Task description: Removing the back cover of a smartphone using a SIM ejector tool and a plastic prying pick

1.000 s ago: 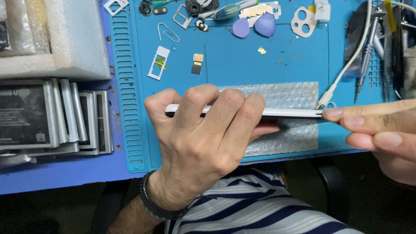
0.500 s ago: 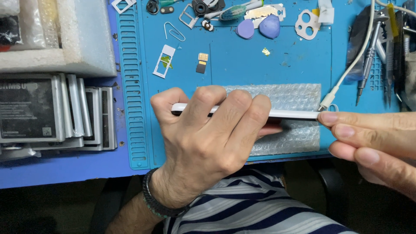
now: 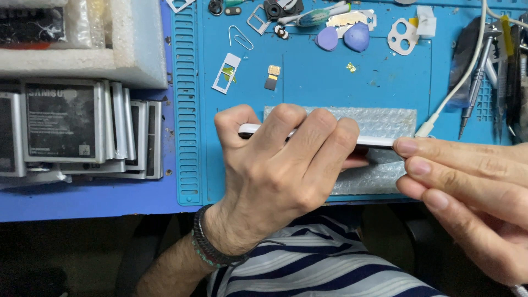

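My left hand [image 3: 280,170] grips a thin white phone [image 3: 374,141] held edge-on, with the fingers wrapped over its top side. It hovers just above a sheet of bubble wrap [image 3: 379,121] on the blue work mat [image 3: 308,82]. My right hand [image 3: 467,192] comes in from the right, and its fingertips touch the phone's right end. A white cable plug [image 3: 424,130] lies right behind that end. Whether the plug sits in the phone is hidden by my fingers.
Flat phone batteries [image 3: 77,129] are stacked at the left, below a white foam tray [image 3: 126,49]. A card tray [image 3: 226,72], a paper clip [image 3: 240,37], small chips [image 3: 272,77], purple picks [image 3: 344,38] and screwdrivers [image 3: 478,82] lie about the mat.
Both hands and the phone keep their pose. The view has shifted slightly, so the hands sit a little lower and my right fingertips stay against the phone's end.
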